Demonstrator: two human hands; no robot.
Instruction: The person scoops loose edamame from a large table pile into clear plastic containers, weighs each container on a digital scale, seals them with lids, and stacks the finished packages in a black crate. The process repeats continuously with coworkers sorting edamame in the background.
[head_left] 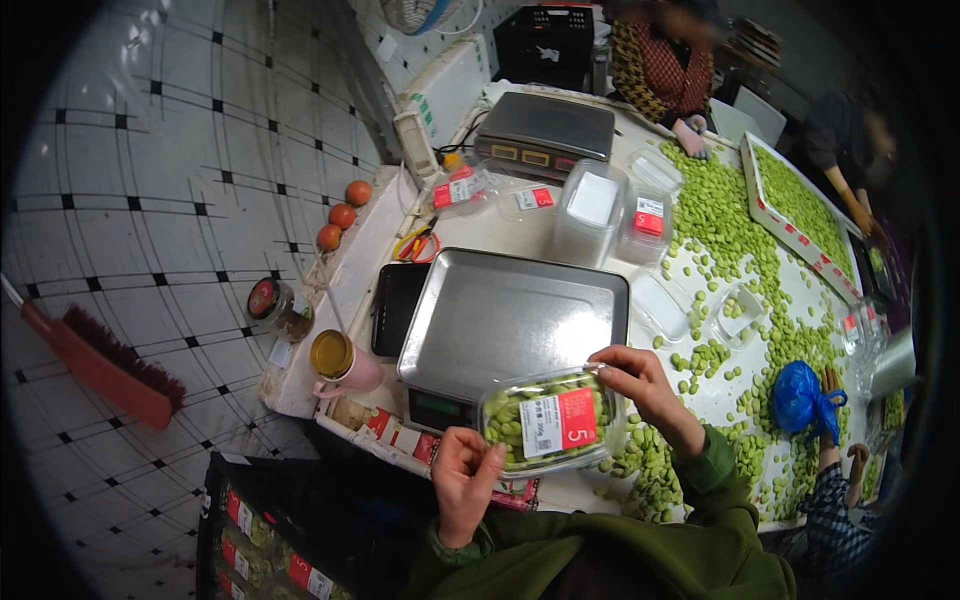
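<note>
A clear plastic tub of green shelled beans (508,432), with a red and white label across its lid, is held up slightly tilted in front of the scale. My left hand (466,488) grips its near left corner, thumb on top. At the far right corner, the fingers of my right hand (645,390) are closed on the lid's edge. Just beyond the tub lies the bare steel pan of a weighing scale (515,305), its small display partly covered by the tub. Loose green beans (650,465) are spread beside my right forearm.
Stacked clear tubs (590,225) and a second scale (545,130) stand farther back. Left are scissors (418,243), a pink mug (355,368) and a jar (282,308). A black crate (225,510) holds packed tubs. Co-workers' hands (690,137) reach in beyond a bean-filled tray (790,230).
</note>
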